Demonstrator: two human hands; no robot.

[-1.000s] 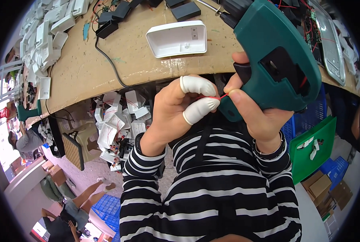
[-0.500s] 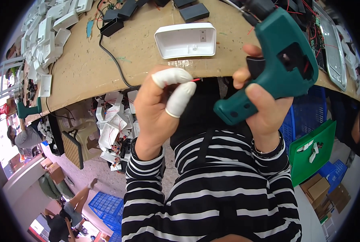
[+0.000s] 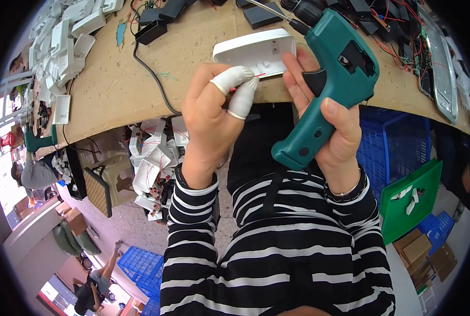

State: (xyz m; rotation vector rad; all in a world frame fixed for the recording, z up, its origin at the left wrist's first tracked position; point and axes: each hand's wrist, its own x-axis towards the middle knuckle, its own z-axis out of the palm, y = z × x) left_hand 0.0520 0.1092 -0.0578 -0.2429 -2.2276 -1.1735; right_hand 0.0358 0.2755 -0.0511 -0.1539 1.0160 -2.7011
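My left hand (image 3: 206, 124) has white finger cots on its thumb and forefinger, pinched together on a thin red wire (image 3: 261, 75). The wire's end points toward a white plastic casing (image 3: 245, 55) with its hollow side up at the bench's front edge. In my right hand (image 3: 342, 138) is a green power drill (image 3: 336, 84), its long bit toward the far left. The thumb lies over the drill's body, while some fingers stretch past the trigger to the casing's right end. Whether they grip the casing is hard to see.
White casings (image 3: 61, 47) are heaped at the far left. Black boxes (image 3: 153, 31) and red-wired circuit boards (image 3: 423, 42) lie along the back. A black cable (image 3: 150, 79) crosses the bench (image 3: 193, 58). Below are a green bin (image 3: 411, 197) and blue crates (image 3: 393, 142).
Both hands have moved forward toward the casing, with the wire and the drill. My right fingers have reached the casing, which is now tilted and shifted slightly right.
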